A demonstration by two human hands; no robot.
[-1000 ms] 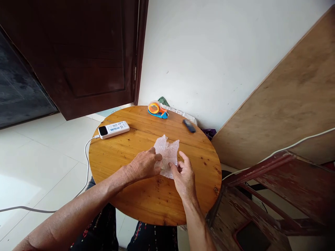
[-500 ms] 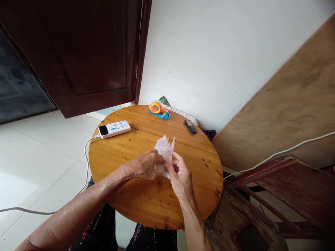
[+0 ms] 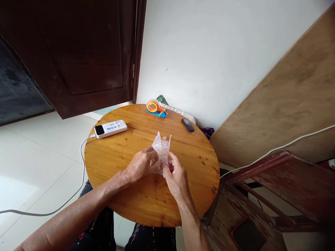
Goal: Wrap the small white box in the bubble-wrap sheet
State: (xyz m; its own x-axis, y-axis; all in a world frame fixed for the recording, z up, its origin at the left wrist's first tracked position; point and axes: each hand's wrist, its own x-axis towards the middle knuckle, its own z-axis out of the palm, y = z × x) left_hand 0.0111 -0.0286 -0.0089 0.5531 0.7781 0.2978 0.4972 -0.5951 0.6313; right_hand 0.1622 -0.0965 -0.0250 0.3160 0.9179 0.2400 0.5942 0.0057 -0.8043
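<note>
A small piece of clear bubble wrap (image 3: 162,148) is held between both hands above the middle of the round wooden table (image 3: 125,146). Its top edges stick up in two points, with folds between them. My left hand (image 3: 143,162) pinches its left side, fingers curled. On the right side, my right hand (image 3: 176,176) grips the lower part between thumb and fingers. Whether anything lies inside the wrap, I cannot tell.
A white power bank (image 3: 111,129) with a plugged-in cable (image 3: 83,157) lies at the table's left. An orange and blue tape dispenser (image 3: 156,108) stands at the back, a dark blurred object (image 3: 187,124) right of it. A worn wooden chair (image 3: 251,195) stands at right.
My left hand has turned slightly, and the bubble wrap's top has spread into two separate points. The whole view has shifted a little, so the table sits slightly further left.
</note>
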